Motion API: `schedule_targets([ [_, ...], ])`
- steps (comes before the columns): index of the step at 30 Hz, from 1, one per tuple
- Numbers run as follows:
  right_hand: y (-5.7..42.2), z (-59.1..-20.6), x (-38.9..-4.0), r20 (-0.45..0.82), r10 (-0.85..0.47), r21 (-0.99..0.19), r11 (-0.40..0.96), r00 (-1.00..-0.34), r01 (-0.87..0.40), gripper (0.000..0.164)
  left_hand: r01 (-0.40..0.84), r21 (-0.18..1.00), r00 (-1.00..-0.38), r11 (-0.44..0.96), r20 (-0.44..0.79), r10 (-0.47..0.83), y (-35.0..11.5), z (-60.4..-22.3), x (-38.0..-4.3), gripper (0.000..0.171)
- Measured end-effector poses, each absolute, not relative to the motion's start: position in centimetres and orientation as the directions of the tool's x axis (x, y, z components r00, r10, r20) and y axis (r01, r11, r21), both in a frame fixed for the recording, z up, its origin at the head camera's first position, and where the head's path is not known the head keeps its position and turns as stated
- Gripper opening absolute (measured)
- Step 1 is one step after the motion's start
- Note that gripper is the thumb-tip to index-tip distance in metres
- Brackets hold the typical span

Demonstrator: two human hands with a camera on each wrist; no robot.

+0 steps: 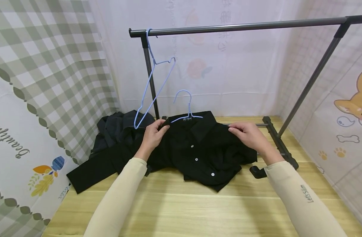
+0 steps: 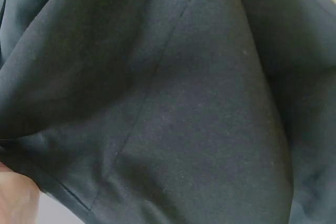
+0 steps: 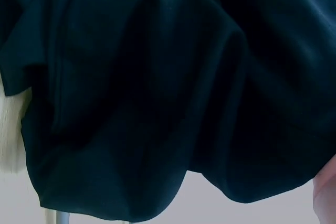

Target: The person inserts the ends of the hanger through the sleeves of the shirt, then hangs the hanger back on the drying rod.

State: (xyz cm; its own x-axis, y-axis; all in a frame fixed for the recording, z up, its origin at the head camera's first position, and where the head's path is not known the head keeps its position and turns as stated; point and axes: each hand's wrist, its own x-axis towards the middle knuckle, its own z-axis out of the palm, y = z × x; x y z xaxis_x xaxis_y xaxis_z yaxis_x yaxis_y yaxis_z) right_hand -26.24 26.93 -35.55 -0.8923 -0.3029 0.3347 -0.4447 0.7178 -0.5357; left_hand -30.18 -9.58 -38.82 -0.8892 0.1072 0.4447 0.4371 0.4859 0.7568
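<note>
A black buttoned shirt (image 1: 181, 149) with a collar hangs partly lifted over the table, a blue wire hanger (image 1: 189, 107) inside its neck opening. At the shirt's left shoulder, beside the collar, my left hand (image 1: 152, 136) pinches the cloth. My right hand (image 1: 249, 135) pinches the opposite shoulder between thumb and fingers. The hanger's hook stands up above the collar; its lower part is hidden by the cloth. Black fabric (image 2: 184, 108) fills the left wrist view, and loose folds of the shirt (image 3: 131, 103) fill most of the right wrist view.
A dark metal clothes rack (image 1: 240, 27) stands behind the shirt, with a second blue hanger (image 1: 152, 82) on the left of its rail. Dark folded clothing (image 1: 115, 128) lies at the back left. The rack's foot (image 1: 272, 138) is at the right of the wooden table (image 1: 181, 210).
</note>
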Motion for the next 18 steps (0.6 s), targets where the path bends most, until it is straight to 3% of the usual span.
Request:
schedule_targets([
  [9,26.9,-35.7,-25.1,0.298,-0.227,-0.592,0.717,-0.927,-0.367,0.030,0.410,0.750,-0.906,0.519,0.403,0.133,-9.0,-39.2,-30.3,0.020],
  [14,26.8,-36.0,-24.4,0.353,-0.168,-0.588,0.725,-0.920,-0.358,0.031,0.383,0.733,-0.919,0.562,0.362,0.155,-8.8,-39.1,-30.2,0.035],
  [18,27.0,-36.0,-23.6,0.382,-0.114,-0.599,0.725,-0.917,-0.340,0.032,0.411,0.663,-0.901,0.626,0.400,0.167,-9.1,-39.2,-30.3,0.036],
])
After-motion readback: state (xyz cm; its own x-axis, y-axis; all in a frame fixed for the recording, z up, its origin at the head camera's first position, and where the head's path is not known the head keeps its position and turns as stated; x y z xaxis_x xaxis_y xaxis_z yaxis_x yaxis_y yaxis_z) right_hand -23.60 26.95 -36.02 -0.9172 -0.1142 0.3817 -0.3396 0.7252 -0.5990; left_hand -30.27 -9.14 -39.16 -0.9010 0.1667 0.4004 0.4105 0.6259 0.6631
